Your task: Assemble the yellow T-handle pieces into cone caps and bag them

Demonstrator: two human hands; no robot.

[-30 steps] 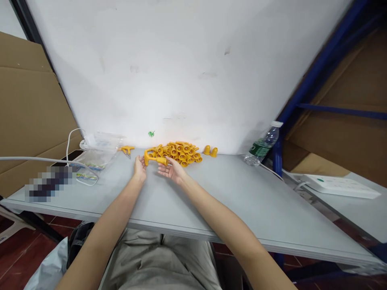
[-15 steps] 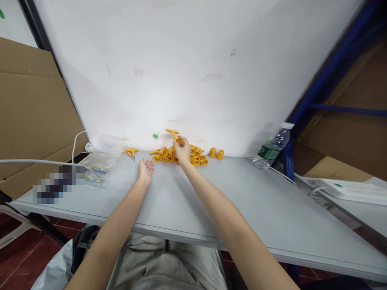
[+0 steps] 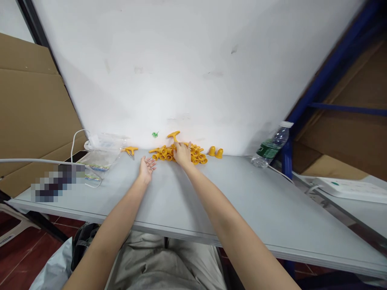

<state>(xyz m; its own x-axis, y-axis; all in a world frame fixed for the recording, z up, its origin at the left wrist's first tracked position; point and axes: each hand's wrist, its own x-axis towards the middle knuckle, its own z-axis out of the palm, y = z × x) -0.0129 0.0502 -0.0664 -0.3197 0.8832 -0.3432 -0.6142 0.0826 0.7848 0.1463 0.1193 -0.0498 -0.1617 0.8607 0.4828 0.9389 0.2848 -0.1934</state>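
Observation:
My right hand (image 3: 182,154) is closed on a yellow corkscrew (image 3: 173,135) with a T-shaped handle and a bell-shaped base. Its handle sticks up above my fingers, while the base is hidden by the hand. Beneath and around that hand lies a pile of similar yellow corkscrews (image 3: 163,152), their bell mouths facing me. Palm up and fingers spread, my left hand (image 3: 146,169) rests on the table just left of the pile and holds nothing. Farther left are yellow T-handles with a bare metal spiral (image 3: 131,151).
Two loose yellow bell-shaped cups (image 3: 215,152) stand right of the pile. A plastic bottle (image 3: 269,147) leans against the white wall panel (image 3: 193,72). Clear plastic bags (image 3: 104,157), a white cable (image 3: 42,161) and a cardboard box (image 3: 33,108) are at the left.
My right hand has come down onto the pile with the corkscrew, whose bell was visible before and is now covered. The left hand stays nearly where it was.

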